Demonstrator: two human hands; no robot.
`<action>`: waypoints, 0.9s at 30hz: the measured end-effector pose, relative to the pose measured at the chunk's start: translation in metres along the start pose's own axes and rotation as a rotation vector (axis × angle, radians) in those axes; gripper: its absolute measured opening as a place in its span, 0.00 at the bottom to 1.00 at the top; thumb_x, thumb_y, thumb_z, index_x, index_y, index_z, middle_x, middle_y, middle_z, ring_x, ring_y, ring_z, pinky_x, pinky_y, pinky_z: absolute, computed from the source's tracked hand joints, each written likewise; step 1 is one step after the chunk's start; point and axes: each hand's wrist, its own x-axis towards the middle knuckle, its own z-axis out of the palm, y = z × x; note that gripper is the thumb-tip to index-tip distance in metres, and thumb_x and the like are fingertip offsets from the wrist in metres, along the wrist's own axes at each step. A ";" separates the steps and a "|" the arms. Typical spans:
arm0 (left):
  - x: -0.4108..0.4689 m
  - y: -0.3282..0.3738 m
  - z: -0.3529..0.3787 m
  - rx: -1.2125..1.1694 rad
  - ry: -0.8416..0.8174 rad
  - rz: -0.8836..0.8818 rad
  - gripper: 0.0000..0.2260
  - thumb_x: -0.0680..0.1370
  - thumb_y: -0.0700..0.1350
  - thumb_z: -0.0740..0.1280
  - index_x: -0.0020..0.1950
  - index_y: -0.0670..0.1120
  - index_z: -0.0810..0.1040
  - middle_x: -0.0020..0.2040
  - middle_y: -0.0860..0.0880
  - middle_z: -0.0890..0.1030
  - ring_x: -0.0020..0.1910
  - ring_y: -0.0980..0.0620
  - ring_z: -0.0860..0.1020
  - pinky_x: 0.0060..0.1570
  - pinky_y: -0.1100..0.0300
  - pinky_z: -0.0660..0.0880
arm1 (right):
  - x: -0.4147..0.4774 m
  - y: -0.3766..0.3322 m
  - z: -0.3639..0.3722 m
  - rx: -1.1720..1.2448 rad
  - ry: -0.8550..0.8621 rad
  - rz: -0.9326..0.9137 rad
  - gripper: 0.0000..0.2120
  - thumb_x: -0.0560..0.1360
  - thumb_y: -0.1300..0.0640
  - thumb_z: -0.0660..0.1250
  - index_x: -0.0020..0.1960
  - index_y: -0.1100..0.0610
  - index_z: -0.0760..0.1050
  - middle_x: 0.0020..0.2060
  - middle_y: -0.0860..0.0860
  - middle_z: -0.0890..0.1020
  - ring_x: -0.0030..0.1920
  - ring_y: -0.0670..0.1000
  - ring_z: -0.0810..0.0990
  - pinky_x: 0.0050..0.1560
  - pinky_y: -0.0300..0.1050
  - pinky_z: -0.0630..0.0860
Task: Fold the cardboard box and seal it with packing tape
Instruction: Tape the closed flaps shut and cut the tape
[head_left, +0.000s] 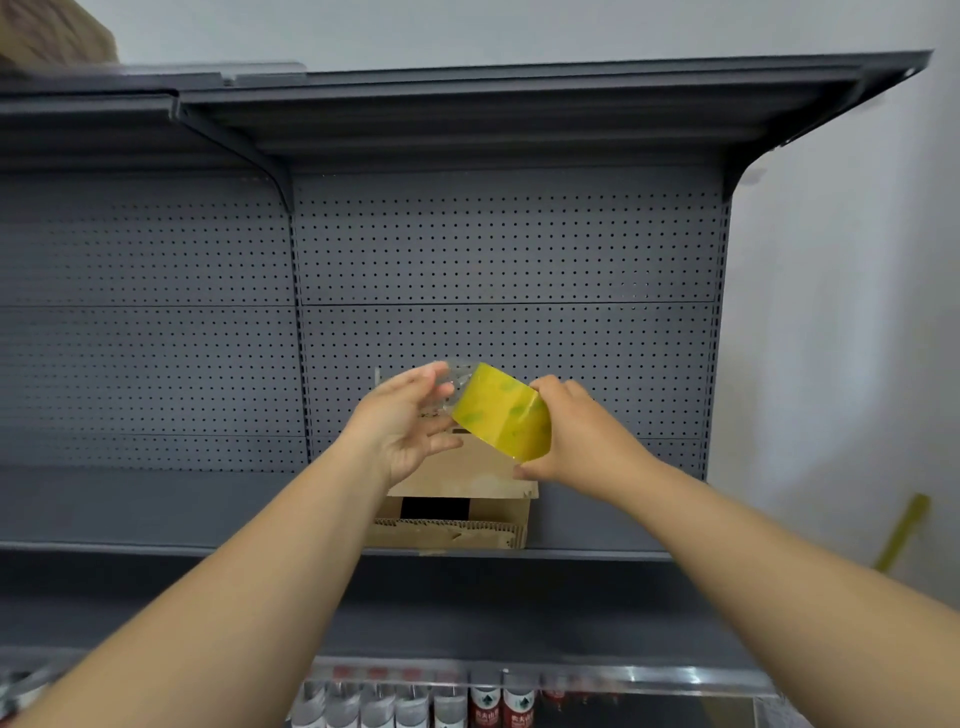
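A brown cardboard box (457, 512) stands on the grey shelf (156, 512), its near side showing a dark gap and a ragged corrugated edge. Above it, my right hand (576, 436) grips a yellowish roll of packing tape (501, 413) by its right side. My left hand (408, 421) is at the roll's left, with thumb and fingertips pinching a clear strip of tape (457, 384) that leads off the roll. Both hands hover over the box and hide part of its top.
A grey pegboard back panel (504, 270) rises behind the box, under an upper shelf (519, 104). Below the shelf edge stand several bottles (415, 701). A white wall (841, 312) is at the right, with a yellow stick (901, 532) leaning there.
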 end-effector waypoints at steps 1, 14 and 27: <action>0.002 0.001 0.002 -0.020 0.017 0.030 0.08 0.80 0.45 0.60 0.52 0.46 0.78 0.45 0.47 0.76 0.45 0.40 0.79 0.41 0.44 0.76 | 0.002 -0.001 0.002 0.067 -0.006 0.023 0.38 0.61 0.46 0.78 0.65 0.50 0.62 0.59 0.50 0.69 0.59 0.53 0.71 0.57 0.48 0.72; 0.025 0.028 -0.010 0.065 -0.113 0.172 0.09 0.80 0.44 0.60 0.46 0.46 0.79 0.44 0.48 0.79 0.41 0.45 0.78 0.41 0.51 0.77 | 0.040 0.001 0.039 1.610 -0.276 0.658 0.23 0.73 0.37 0.61 0.57 0.53 0.77 0.54 0.57 0.79 0.53 0.58 0.78 0.54 0.56 0.76; 0.047 0.068 -0.095 0.435 -0.584 -0.204 0.26 0.61 0.40 0.69 0.60 0.41 0.78 0.63 0.41 0.78 0.63 0.46 0.76 0.61 0.45 0.71 | 0.057 -0.004 0.012 1.019 -0.075 0.081 0.24 0.66 0.60 0.75 0.60 0.52 0.73 0.52 0.49 0.79 0.51 0.50 0.80 0.51 0.46 0.79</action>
